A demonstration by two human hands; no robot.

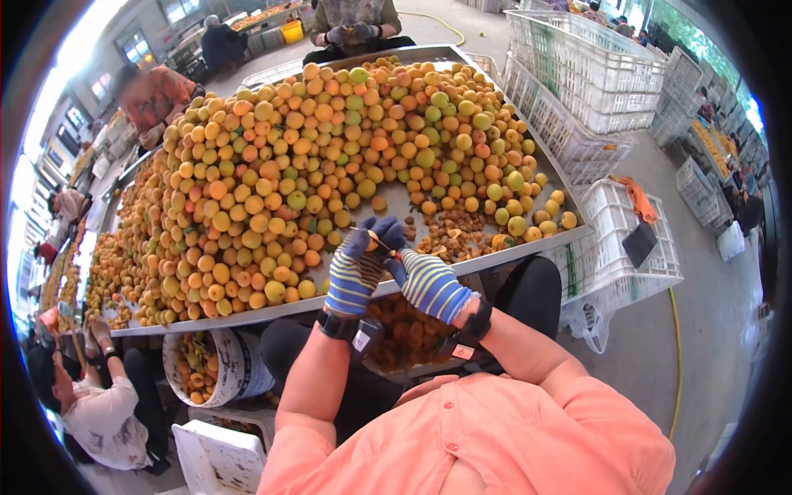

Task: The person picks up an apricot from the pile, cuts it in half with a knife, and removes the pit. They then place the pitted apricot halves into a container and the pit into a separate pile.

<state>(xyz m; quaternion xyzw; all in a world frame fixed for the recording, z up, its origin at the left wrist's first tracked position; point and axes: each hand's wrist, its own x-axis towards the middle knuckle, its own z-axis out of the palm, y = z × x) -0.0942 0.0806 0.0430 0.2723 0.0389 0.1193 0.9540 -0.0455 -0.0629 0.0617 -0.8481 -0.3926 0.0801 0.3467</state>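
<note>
Both my hands wear striped blue and yellow gloves with dark fingertips and meet above the near edge of the metal table (487,259). My left hand (353,272) is closed around an apricot (372,241), partly hidden by the fingers. Right against it, my right hand (429,280) is closed on a thin, dark tool whose kind I cannot make out. A large heap of yellow, orange and greenish apricots (247,177) covers most of the table. Beyond my hands lies a small pile of brown pits (454,233). Below the table edge, orange-brown fruit pieces (404,330) lie in a container near my lap.
A white bucket (241,363) with fruit pieces and a white plastic box (216,458) stand at left. White crates (590,78) are stacked at right; another crate (631,276) holds an orange cloth and dark flat object. Other people sit around the table.
</note>
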